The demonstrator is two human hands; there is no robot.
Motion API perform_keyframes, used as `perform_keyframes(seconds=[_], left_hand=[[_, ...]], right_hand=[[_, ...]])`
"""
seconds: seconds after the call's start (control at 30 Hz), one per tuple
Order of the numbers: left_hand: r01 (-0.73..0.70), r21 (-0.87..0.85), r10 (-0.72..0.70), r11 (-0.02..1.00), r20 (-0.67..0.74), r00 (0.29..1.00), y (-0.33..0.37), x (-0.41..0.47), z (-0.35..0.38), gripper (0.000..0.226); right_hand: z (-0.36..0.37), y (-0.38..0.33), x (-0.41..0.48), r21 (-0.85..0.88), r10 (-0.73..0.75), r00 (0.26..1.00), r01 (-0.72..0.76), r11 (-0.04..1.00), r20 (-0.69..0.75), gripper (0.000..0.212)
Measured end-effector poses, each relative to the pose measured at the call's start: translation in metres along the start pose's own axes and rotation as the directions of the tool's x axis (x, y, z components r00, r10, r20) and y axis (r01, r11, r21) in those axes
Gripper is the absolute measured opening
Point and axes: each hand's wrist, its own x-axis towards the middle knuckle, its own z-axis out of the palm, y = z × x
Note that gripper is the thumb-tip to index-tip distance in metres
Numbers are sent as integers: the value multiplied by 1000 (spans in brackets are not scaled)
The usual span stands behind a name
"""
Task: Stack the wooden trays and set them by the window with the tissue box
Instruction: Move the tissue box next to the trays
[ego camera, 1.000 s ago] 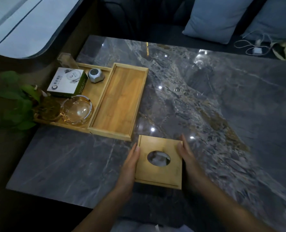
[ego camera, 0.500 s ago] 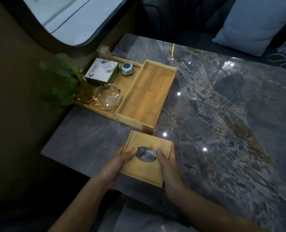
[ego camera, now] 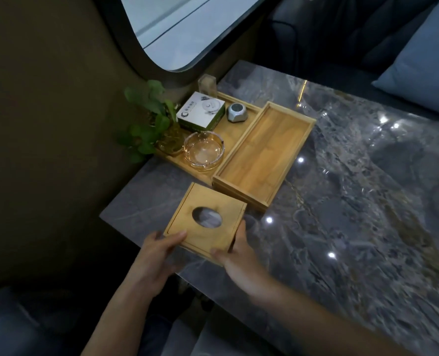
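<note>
We grip one square wooden tissue box (ego camera: 205, 223) with our left hand (ego camera: 153, 258) and right hand (ego camera: 241, 258), fingers curled on its sides; two rectangular wooden trays (ego camera: 262, 152) nearby; the white-green carton's (ego camera: 201, 114) print is unreadable.

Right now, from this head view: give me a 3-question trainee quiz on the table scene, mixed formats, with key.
1. True or false: the empty wooden tray holds the glass ashtray.
2. Multiple choice: the tissue box is gripped by A) the left hand only, B) the right hand only, C) both hands.
3. Fill in: the green-and-white carton sits in the tray nearest the ____.

Key: 1 false, the ashtray sits in the other tray beside it; 2 C; 3 window.
</note>
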Motion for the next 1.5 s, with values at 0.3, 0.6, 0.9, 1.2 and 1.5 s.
perform_keyframes(seconds=[0.3,0.6,0.9,1.2,1.5], left_hand=[[-109,-185,84,977,-136,987,18,16,5,33],[-147,-246,90,958,-230,969,40,37,0,16],[-198,-140,157,970,-258,953,50,48,7,37],[-170,-57,149,984,-266,952,57,52,7,41],[-179,-52,161,982,-252,954,59,54,3,43]], right_hand=[[16,-27,41,-187,78,995,-64,980,68,93],[26,-49,65,-127,108,989,-95,987,101,91],[29,-57,74,-161,108,991,-93,982,84,92],[33,-62,83,-193,114,992,-100,976,60,94],[34,-69,83,-246,119,990,-97,964,73,88]])
